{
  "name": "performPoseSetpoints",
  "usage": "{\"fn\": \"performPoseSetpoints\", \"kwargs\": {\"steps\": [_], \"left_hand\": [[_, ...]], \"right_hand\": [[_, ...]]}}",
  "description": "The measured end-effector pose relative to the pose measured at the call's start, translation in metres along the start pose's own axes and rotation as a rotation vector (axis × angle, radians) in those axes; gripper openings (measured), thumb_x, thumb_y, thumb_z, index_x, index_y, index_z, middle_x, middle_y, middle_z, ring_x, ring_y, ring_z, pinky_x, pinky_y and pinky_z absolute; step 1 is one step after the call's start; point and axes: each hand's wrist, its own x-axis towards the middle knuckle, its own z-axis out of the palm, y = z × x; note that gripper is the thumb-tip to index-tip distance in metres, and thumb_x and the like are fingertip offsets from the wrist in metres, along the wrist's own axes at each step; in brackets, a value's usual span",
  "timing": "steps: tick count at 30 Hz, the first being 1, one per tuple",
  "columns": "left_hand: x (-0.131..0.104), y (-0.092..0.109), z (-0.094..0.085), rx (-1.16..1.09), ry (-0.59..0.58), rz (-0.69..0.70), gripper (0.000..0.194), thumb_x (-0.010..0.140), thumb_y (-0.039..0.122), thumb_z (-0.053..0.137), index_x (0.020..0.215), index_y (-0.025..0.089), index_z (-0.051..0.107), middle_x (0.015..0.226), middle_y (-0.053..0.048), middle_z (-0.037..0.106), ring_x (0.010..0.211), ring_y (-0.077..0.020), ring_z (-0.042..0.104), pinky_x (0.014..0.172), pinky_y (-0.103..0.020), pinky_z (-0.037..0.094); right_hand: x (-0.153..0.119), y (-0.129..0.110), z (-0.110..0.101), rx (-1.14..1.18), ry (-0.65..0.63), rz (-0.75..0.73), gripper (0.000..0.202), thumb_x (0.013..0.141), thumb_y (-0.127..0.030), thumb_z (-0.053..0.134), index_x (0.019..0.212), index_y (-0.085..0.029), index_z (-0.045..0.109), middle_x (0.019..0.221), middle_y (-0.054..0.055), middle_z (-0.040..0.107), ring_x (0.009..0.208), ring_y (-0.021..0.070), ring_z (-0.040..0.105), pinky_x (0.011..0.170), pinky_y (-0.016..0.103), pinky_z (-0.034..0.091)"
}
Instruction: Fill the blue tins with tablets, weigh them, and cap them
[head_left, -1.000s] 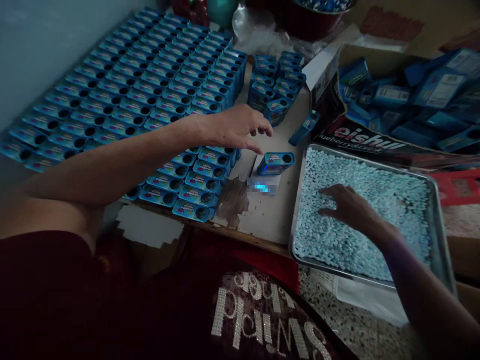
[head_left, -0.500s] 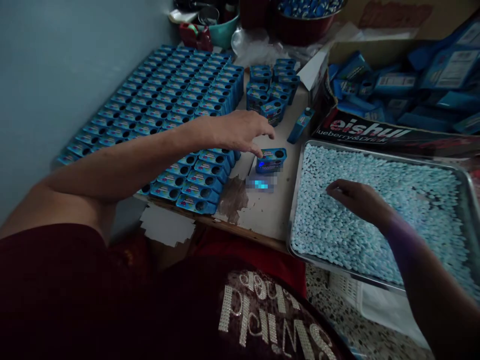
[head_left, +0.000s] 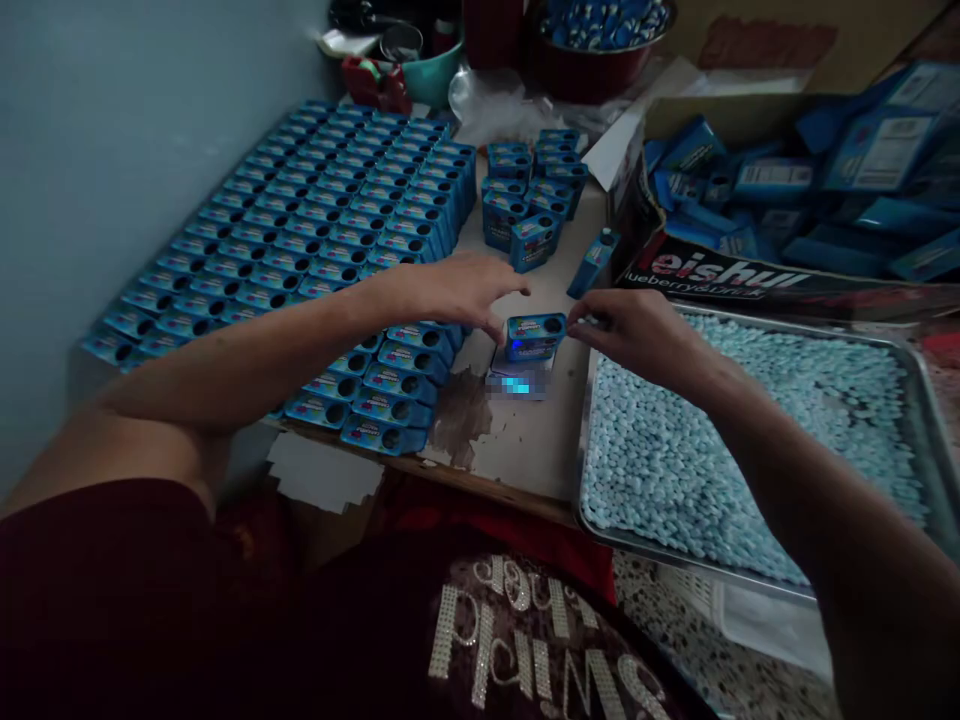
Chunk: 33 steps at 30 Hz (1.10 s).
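Observation:
A small blue box (head_left: 534, 338) with a dark round hole in its top stands upright on a small scale (head_left: 516, 385) with a glowing, blurred display. My left hand (head_left: 472, 290) hovers just left of this box, thumb and fingers apart, holding nothing. At the box's right end, beside the hole, my right hand (head_left: 626, 325) has its fingertips pinched together. What is between them, if anything, is too small to make out. Below and right of that hand lies a metal tray (head_left: 586, 440) spread with pale blue candies (head_left: 675, 450).
Rows of blue boxes (head_left: 300, 240) cover the table's left side. Several more stand behind the scale, and a lone box (head_left: 594, 262) stands nearer the carton (head_left: 720, 275) full of blue boxes. A red bowl (head_left: 577, 80) of blue pieces is at the back.
My right hand has moved up and left from over the candies to the box on the scale. My left hand stays near the box, fingers apart. The view has shifted slightly.

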Motion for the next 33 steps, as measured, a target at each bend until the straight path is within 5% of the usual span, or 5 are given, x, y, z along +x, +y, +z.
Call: {"fn": "performPoseSetpoints", "kwargs": {"steps": [9, 16, 25, 29, 33], "left_hand": [[-0.019, -0.022, 0.002, -0.091, 0.019, -0.087, 0.082, 0.097, 0.056, 0.075, 0.17, 0.026, 0.052, 0.165, -0.01, 0.064, 0.151, -0.0329, 0.058, 0.127, -0.042, 0.04], [-0.02, -0.021, -0.002, -0.098, 0.031, -0.073, 0.079, 0.097, 0.053, 0.075, 0.167, 0.022, 0.055, 0.163, -0.011, 0.065, 0.146, -0.032, 0.062, 0.12, -0.037, 0.045], [-0.02, -0.007, -0.01, -0.045, 0.01, -0.075, 0.075, 0.094, 0.044, 0.085, 0.159, 0.015, 0.064, 0.151, -0.016, 0.073, 0.135, -0.031, 0.068, 0.11, -0.035, 0.049], [-0.006, 0.008, -0.015, -0.019, 0.007, -0.005, 0.073, 0.096, 0.049, 0.084, 0.158, 0.015, 0.065, 0.149, -0.017, 0.074, 0.133, -0.0318, 0.07, 0.107, -0.035, 0.05], [0.001, 0.034, -0.027, 0.012, -0.022, -0.005, 0.071, 0.096, 0.048, 0.083, 0.157, 0.017, 0.066, 0.147, -0.016, 0.074, 0.132, -0.0329, 0.07, 0.106, -0.035, 0.051]], "right_hand": [[0.035, 0.009, 0.012, -0.131, -0.097, -0.026, 0.031, 0.089, -0.017, 0.078, 0.118, -0.023, 0.088, 0.088, 0.003, 0.081, 0.078, 0.0201, 0.073, 0.075, 0.031, 0.049], [0.032, 0.012, 0.006, -0.014, 0.001, 0.022, 0.019, 0.09, -0.017, 0.074, 0.102, -0.022, 0.088, 0.1, 0.006, 0.085, 0.089, 0.0227, 0.077, 0.084, 0.035, 0.056], [-0.055, 0.091, 0.0, 0.074, 0.079, 0.388, 0.016, 0.085, -0.039, 0.084, 0.095, -0.027, 0.084, 0.084, 0.006, 0.082, 0.08, 0.0282, 0.076, 0.076, 0.043, 0.057], [-0.086, 0.085, 0.0, 0.165, -0.03, 0.48, 0.022, 0.082, -0.046, 0.088, 0.09, -0.026, 0.081, 0.075, 0.006, 0.079, 0.067, 0.0277, 0.075, 0.067, 0.043, 0.056], [-0.077, 0.053, -0.006, 0.254, -0.003, 0.415, 0.028, 0.087, -0.052, 0.086, 0.086, -0.025, 0.078, 0.064, 0.005, 0.072, 0.062, 0.0267, 0.072, 0.064, 0.043, 0.055]]}}
